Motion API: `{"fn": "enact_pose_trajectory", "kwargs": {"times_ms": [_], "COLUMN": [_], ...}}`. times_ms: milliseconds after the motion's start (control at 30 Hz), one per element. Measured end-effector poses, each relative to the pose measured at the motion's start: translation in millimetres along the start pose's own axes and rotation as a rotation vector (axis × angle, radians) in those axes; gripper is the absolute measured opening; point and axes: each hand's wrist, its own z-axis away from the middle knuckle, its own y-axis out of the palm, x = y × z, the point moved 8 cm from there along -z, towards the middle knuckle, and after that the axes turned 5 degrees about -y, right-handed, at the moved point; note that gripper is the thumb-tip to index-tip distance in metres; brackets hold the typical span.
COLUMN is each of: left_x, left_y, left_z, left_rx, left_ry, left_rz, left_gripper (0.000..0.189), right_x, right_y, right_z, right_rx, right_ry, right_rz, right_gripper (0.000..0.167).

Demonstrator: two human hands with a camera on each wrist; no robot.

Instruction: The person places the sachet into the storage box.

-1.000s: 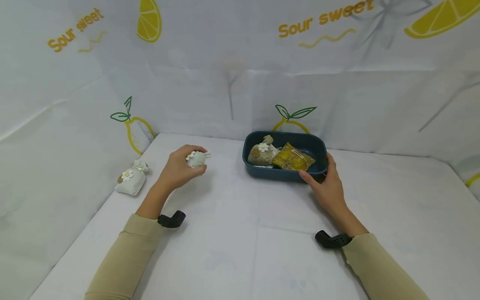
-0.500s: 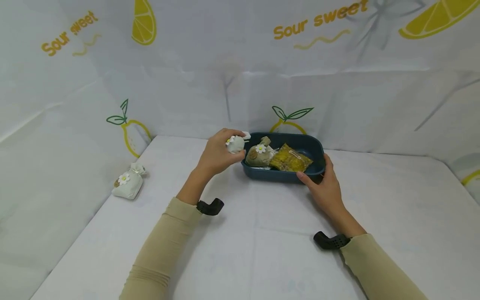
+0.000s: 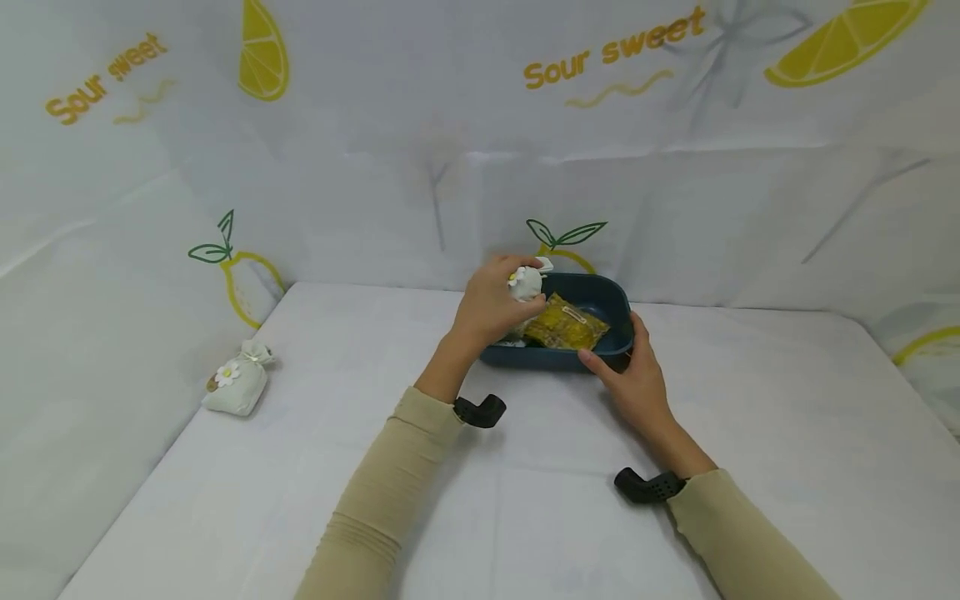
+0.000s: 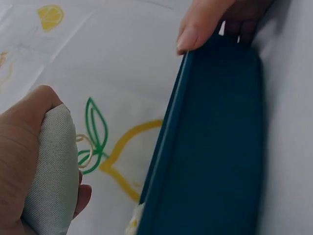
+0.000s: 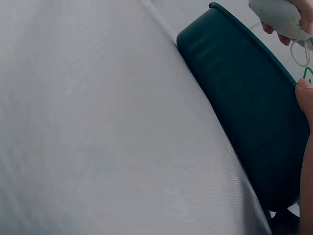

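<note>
My left hand (image 3: 491, 307) grips a pale cloth sachet (image 3: 526, 285) with a small daisy on it, above the left end of a dark blue tub (image 3: 543, 359). In the left wrist view the sachet (image 4: 53, 171) bulges between fingers and palm, a thin cord loop sticking out. My right hand (image 3: 639, 385) holds the tub's right front corner, thumb on the front rim and fingers round the side. A yellow patterned packet (image 3: 567, 325) lies inside the tub. The tub's left part and what lies there are mostly hidden behind my left hand.
A second pale sachet (image 3: 238, 387) with a daisy and a tied neck lies at the left edge of the white-covered table (image 3: 375, 350). A white sheet (image 3: 360, 200) with lemon prints hangs right behind the tub.
My left hand has carried the sachet rightward, from the table's left side to over the tub, covering the tan sachet inside. My right hand keeps its hold. The head view has shifted slightly.
</note>
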Motion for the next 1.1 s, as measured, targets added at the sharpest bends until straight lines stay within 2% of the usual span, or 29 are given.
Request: {"fn": "enact_pose_trajectory", "kwargs": {"times_ms": [233, 333, 467, 633, 733, 867, 967, 1100], "left_x": [-5.3, -1.4, 6.1, 4.8, 6.8, 12.5, 13.6, 14.4], "left_y": [28.2, 37.8, 46.8, 53.0, 59.5, 73.0, 79.7, 85.3], "left_z": [-6.0, -7.6, -7.7, -10.5, -12.3, -13.0, -12.3, -11.1], "left_rx": [-0.002, 0.006, 0.010, 0.028, 0.094, 0.236, 0.313, 0.375], "left_ry": [-0.004, -0.020, -0.022, 0.013, -0.020, -0.055, -0.041, -0.035], "left_rz": [-0.030, -0.047, -0.069, -0.077, -0.080, -0.099, -0.115, -0.137], "left_gripper": [0.044, 0.044, 0.045, 0.046, 0.048, 0.052, 0.053, 0.053], "right_x": [0, 2, 3, 3, 3, 4, 5, 5], "right_y": [4, 4, 3, 0, -2, -2, -3, -3], "right_z": [3.2, 2.6, 2.9, 3.4, 3.2, 3.1, 3.5, 4.1], "right_rx": [-0.004, -0.003, 0.003, -0.001, 0.004, 0.010, 0.009, 0.010], "right_ry": [-0.009, -0.012, -0.015, -0.015, -0.011, -0.007, -0.001, 0.003], "right_rz": [-0.002, -0.006, -0.007, 0.010, 0.010, 0.002, -0.003, -0.004], "right_gripper": [0.102, 0.102, 0.103, 0.103, 0.103, 0.103, 0.103, 0.102]}}
